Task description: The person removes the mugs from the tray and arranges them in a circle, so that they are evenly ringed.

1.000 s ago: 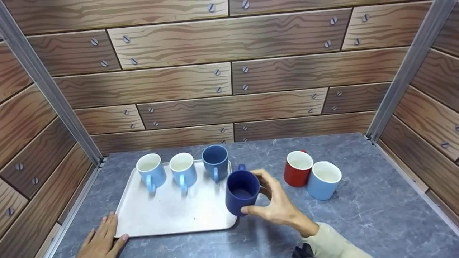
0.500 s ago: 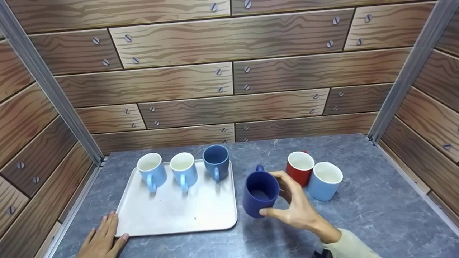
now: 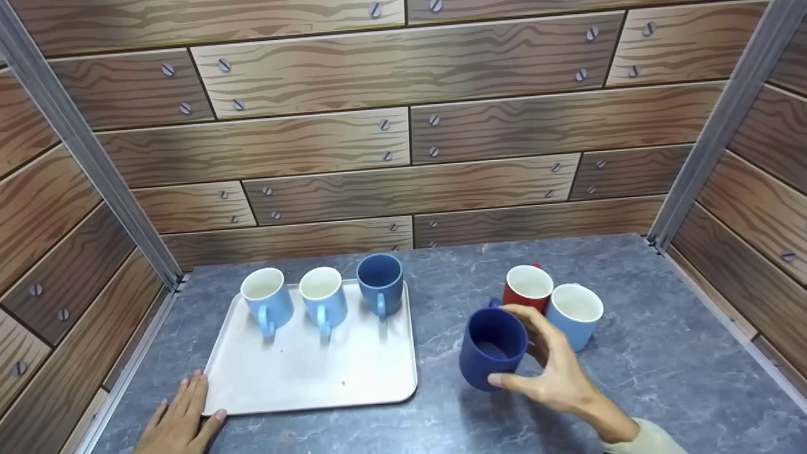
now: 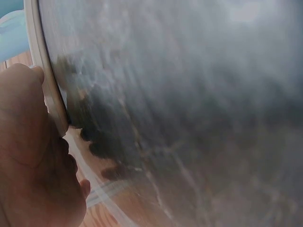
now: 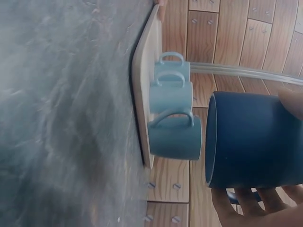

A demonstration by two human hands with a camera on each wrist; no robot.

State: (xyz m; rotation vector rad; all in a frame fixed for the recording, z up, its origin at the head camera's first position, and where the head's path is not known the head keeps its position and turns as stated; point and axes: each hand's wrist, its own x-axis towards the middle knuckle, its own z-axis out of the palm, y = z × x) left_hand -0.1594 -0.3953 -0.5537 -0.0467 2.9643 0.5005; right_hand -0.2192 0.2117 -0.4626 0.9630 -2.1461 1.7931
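A dark blue mug [image 3: 492, 353] is held upright above the table by my right hand [image 3: 555, 372], right of the tray. The thumb presses its near side and the other fingers wrap its far side. The right wrist view shows its base [image 5: 210, 142] off the tabletop. My left hand [image 3: 179, 413] lies with straight fingers against the front left corner of the white tray [image 3: 302, 378]. Along the tray's back edge stand two light blue mugs, one at the left [image 3: 270, 302] and one in the middle [image 3: 325, 302], then a darker blue mug [image 3: 381, 287], handles facing me.
Behind my right hand stand a red mug [image 3: 526, 293] with a white inside and a light blue mug [image 3: 574, 315], side by side on the grey marbled table [image 3: 668, 353]. Wood-patterned walls [image 3: 492, 132] close off the back and both sides.
My right hand has carried the dark blue mug rightward, from over the tray's right edge to over the table in front of the red mug. My left hand stays put.
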